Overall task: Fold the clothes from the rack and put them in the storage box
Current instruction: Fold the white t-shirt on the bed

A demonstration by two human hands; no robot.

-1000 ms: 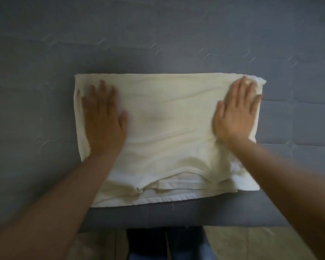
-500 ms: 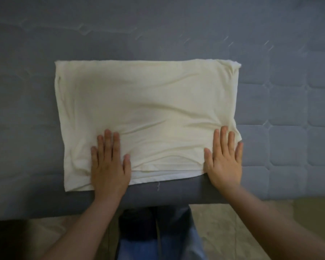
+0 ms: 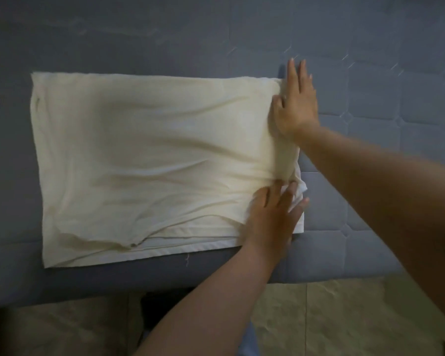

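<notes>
- A cream garment (image 3: 149,155), folded into a broad rectangle, lies flat on a grey-blue quilted mattress (image 3: 370,60), its near edge close to the mattress's front edge.
- The cloth shows shallow creases running across its middle. Along the near edge several stacked layers are visible, with a white hemmed layer (image 3: 190,249) showing beneath the top one.
- Both hands are at the garment's right-hand end; the left-hand end lies untouched.
- The right hand (image 3: 297,104) rests at the far right corner of the garment. Its fingers are extended and held together, pointing away from the person, with the fingertips reaching past the cloth onto the mattress. The thumb presses into the fabric edge. Whether it pinches a layer or merely lies flat cannot be told.
- The left hand (image 3: 274,214) lies at the near right corner, palm down, fingers spread over the cloth. The fabric is bunched and lifted just beyond its fingertips, and white material shows between the fingers. It appears to be gathering the corner, but a firm grip cannot be confirmed; the area is blurred.
- The left forearm crosses from the lower centre of the view; the right forearm enters from the right edge.
- Below the mattress edge, pale tiled floor (image 3: 332,317) is visible.
- No storage box or rack appears in view.
</notes>
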